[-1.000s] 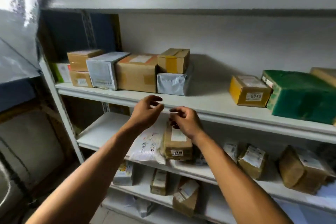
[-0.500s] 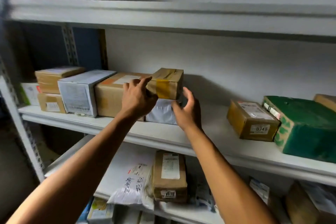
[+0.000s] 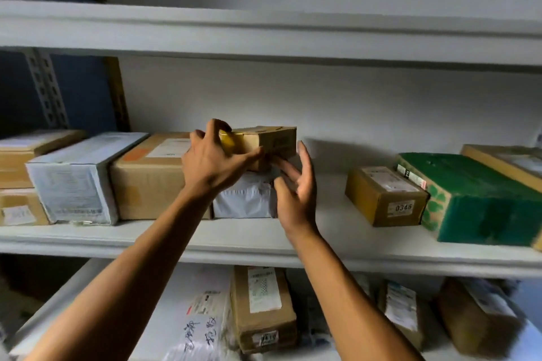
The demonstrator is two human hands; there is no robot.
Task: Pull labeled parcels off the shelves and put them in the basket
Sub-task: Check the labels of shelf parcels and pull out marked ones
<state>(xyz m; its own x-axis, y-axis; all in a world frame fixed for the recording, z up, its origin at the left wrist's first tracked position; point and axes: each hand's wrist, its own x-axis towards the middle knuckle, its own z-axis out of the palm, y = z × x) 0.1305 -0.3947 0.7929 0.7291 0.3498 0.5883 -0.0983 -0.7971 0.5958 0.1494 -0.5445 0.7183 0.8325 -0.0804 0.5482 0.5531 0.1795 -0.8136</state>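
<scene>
Since the earlier frame, your left hand (image 3: 214,164) has closed around the small brown cardboard box with yellow tape (image 3: 264,143), thumb on its front face and fingers over its top left corner. Your right hand (image 3: 296,187) stays spread, fingertips just under that box. The box sits atop a grey plastic mailer (image 3: 246,199) on the middle white shelf (image 3: 337,243). A large brown carton (image 3: 146,179) stands touching the mailer's left side; a labelled box marked 0348 (image 3: 387,196) lies well apart, right.

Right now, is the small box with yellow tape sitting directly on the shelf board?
No, the small box sits on a grey bag parcel.
</scene>
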